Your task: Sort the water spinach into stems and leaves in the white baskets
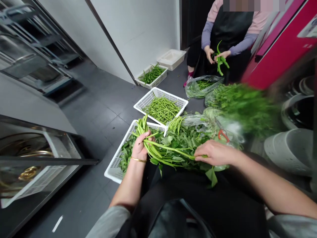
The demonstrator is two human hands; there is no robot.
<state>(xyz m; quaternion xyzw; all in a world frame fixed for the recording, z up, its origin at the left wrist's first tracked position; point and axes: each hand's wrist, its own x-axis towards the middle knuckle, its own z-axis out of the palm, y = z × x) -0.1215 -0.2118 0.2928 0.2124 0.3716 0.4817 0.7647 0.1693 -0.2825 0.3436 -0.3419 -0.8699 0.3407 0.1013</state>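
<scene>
My left hand [140,147] is closed round a bunch of long green leafy stems [155,152], whose bent ends stick up above my fist. To the right, my right hand [212,152] pinches the far end of one stem drawn out sideways from the bunch. Loose leafy greens [189,140] lie beneath and between both hands. Under my left wrist, a white slotted basket [114,162] holds more dark green leaves. Just beyond it, another white basket [141,102] contains cut green stems [162,109].
Orange-handled scissors [223,135] lie beyond my right hand, beside clear plastic and blurred greens [247,107]. A co-worker [229,33] sits opposite, holding green peppers [221,61]. White buckets [288,150] stand right. A metal rack [81,161] is at left.
</scene>
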